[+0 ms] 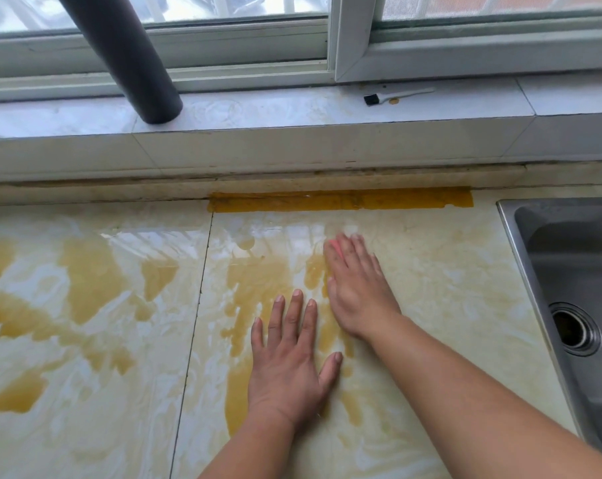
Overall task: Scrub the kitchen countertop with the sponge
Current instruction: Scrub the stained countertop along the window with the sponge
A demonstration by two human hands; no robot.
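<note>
The cream tiled countertop is wet, with brown-yellow liquid smeared across its left and middle. My right hand lies flat with straight fingers, pressing a pink sponge onto the tile; only a corner of the sponge shows past the fingers, and the fingertips are blurred. My left hand rests flat on the counter, fingers spread, just left of and nearer than the right hand, holding nothing.
A steel sink with a drain sits at the right. A strip of yellow tape runs along the back edge. Above is a tiled window ledge with a dark pipe and a small white-handled brush.
</note>
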